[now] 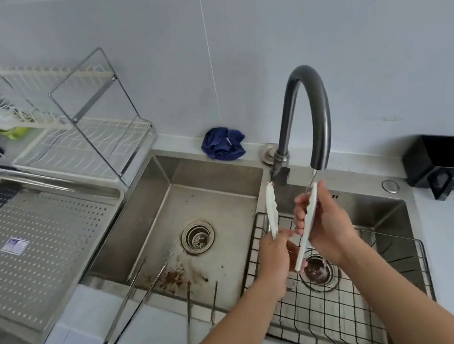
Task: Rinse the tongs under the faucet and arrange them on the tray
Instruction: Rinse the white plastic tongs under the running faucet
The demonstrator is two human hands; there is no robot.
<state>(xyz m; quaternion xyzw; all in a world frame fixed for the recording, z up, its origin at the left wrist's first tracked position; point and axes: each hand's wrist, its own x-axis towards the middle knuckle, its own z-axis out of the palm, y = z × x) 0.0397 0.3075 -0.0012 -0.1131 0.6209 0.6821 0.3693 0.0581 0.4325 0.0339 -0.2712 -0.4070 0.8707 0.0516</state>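
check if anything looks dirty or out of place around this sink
Brown, rust-like grime is spattered across the left steel basin floor near its drain. Long metal tongs lean askew over that basin's front edge, tips in the grime.

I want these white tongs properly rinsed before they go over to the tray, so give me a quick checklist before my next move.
1. Water running from the faucet: ok, a thin stream.
2. White tongs under the stream: ok, one arm's tip meets it.
3. Grip: ok, left hand and right hand each hold an arm.
4. Tongs clean: not ok, brown residue on the left arm's tip.
5. Tray has room: ok, no utensils on it.
6. Metal tongs rinsed: cannot tell.
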